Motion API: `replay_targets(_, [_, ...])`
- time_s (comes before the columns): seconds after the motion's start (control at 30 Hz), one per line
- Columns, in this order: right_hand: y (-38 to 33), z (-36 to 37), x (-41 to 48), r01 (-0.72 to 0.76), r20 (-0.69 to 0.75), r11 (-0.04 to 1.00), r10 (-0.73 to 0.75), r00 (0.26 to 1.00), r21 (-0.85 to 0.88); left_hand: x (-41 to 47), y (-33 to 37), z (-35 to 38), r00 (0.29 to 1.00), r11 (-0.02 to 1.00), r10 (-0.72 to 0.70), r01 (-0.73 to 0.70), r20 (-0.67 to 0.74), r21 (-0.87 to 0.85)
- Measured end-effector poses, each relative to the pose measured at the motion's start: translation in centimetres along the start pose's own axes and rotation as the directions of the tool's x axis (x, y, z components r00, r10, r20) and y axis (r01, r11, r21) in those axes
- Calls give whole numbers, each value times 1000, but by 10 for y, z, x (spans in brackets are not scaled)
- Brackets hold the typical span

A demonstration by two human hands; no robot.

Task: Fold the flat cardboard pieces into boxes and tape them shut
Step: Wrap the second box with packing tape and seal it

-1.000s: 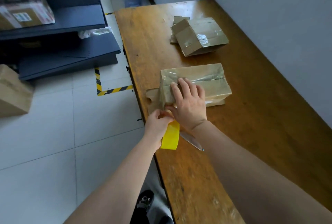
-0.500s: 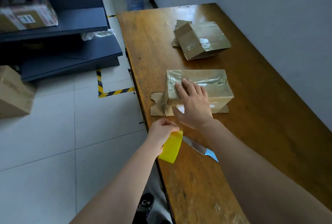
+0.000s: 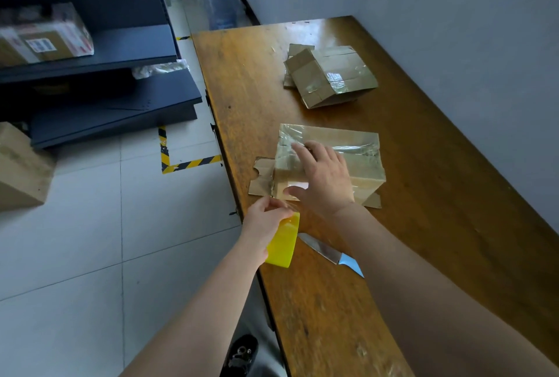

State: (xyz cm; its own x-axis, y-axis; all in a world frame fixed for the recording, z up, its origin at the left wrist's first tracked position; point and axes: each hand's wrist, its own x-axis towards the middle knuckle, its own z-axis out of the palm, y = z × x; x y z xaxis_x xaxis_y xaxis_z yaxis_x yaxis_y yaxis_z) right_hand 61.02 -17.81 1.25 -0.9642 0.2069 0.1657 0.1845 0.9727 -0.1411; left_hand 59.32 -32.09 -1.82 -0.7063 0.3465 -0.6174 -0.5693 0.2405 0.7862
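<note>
"Taping is the step in hand, judging by the head view?"

"I am reading it so. The box (image 3: 357,152) is standing folded at the middle of the table (image 3: 453,195). It is sitting on a flat cardboard piece (image 3: 261,178) that is sticking out at its 9 o'clock side, and clear tape is already shining across its top."

"What is the right hand doing?"

"The right hand (image 3: 322,177) is lying on the box with its fingers spread and straight over the top and the thumb reaching down the near face. It is pressing, not gripping."

"And the left?"

"The left hand (image 3: 266,219) is hanging at 7 o'clock of the box, at the table's edge, with its fingers curling round the yellow tape roll (image 3: 282,245). A clear strand seems to be running from the roll to the box's near corner, though it is too faint to be sure."

"So what is the next move calling for?"

"Parting the tape, I am guessing. The knife (image 3: 329,252) is lying at 6 o'clock of the box, just beside the roll. One hand is going to have to let go to take it while the strand is being held taut, and then the loose end is going to need smoothing down."

"How far along is the job?"

"One taped box (image 3: 329,74) is sitting at 12 o'clock, well apart, on a second flat piece (image 3: 298,50), so more folding is waiting."
</note>
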Motion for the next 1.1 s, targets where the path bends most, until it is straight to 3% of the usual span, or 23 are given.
replay_targets(0.07, [12, -16, -5, -27, -44, 986, 34, 998, 167, -1, 4, 0, 999, 999, 40, -40, -16, -19])
replay_targets(0.13, [34, -31, -8, -121, -74, 984, 131, 989, 131, -2, 8, 2, 997, 997, 69, -70, -18, -43])
replay_targets(0.2, [59, -40, -9, -271, 63, 961, 267, 962, 56, -4, 12, 6, 997, 995, 74, -75, -14, -73])
replay_targets(0.3, [75, -42, -12, -404, 352, 899, 327, 877, 170, -5, 15, 11, 996, 993, 85, -87, -31, -76])
replay_targets(0.4, [75, -46, -13, -401, 378, 889, 301, 876, 221, -6, 16, 15, 994, 992, 73, -81, -80, -94])
replay_targets(0.5, [73, -52, -17, -322, 407, 945, 273, 872, 56, -7, 17, 14, 989, 991, 56, -71, -137, -114])
replay_targets(0.7, [57, -54, -38, -287, 249, 958, 276, 928, 7, -13, 27, 13, 977, 990, 60, -84, -205, -112])
replay_targets(1.1, [19, -56, -87, -536, 162, 840, 542, 825, -80, -41, 34, 24, 958, 974, 223, -226, -182, 3])
